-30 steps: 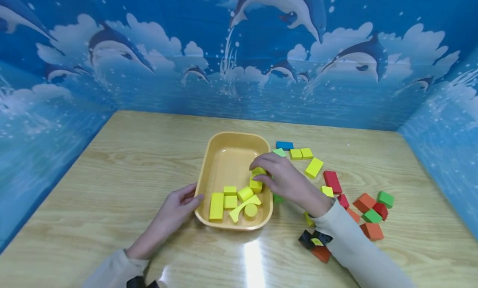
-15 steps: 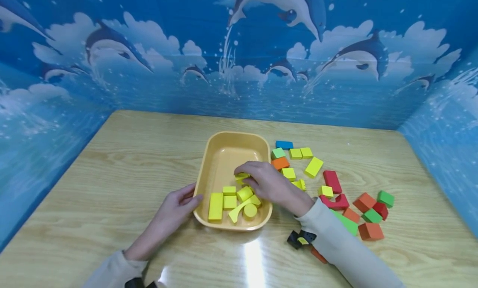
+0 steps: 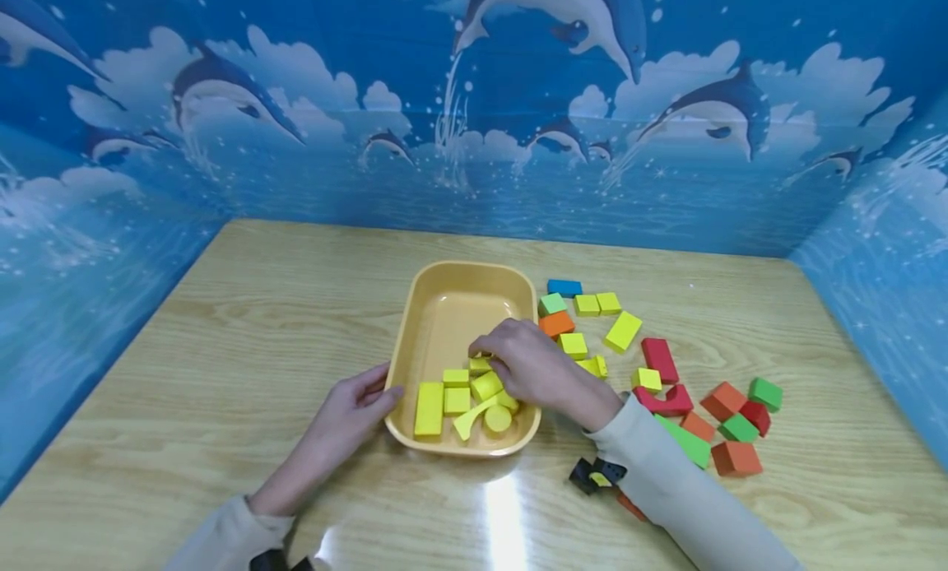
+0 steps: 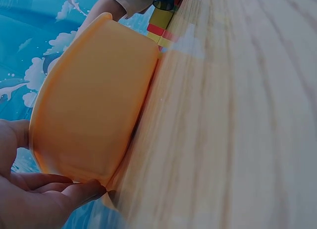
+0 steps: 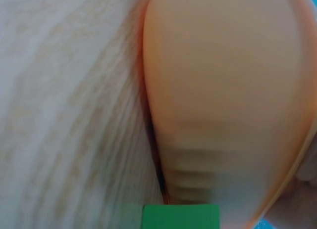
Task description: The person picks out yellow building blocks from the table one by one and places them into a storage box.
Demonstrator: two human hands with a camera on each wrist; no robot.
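Observation:
An orange-yellow plastic tray (image 3: pixel 437 316) stands on the table, its near half holding several yellow building blocks. My left hand (image 3: pixel 355 415) grips the tray's left rim, thumb over the edge; in the left wrist view its fingers lie along the outer wall. Inside the tray, my right hand (image 3: pixel 529 365) pinches a small yellow block (image 3: pixel 479 364), partly covered by its fingers. Near it lie a yellow cylinder (image 3: pixel 486 386), a yellow arch piece (image 3: pixel 468 423), a long yellow block (image 3: pixel 429 409) and a yellow cube (image 3: pixel 456 401).
Right of the tray lie loose blocks: yellow (image 3: pixel 623 331), red (image 3: pixel 660 360), orange (image 3: pixel 736 459), green (image 3: pixel 685 441) and blue (image 3: pixel 564 288). A green block (image 5: pixel 181 217) shows beside the tray wall in the right wrist view. A dolphin-print curtain (image 3: pixel 474 184) borders the table.
My right hand has moved left from the tray's right side with a yellow block, then lowered it slightly beside the other yellow blocks. My left hand keeps its hold on the rim.

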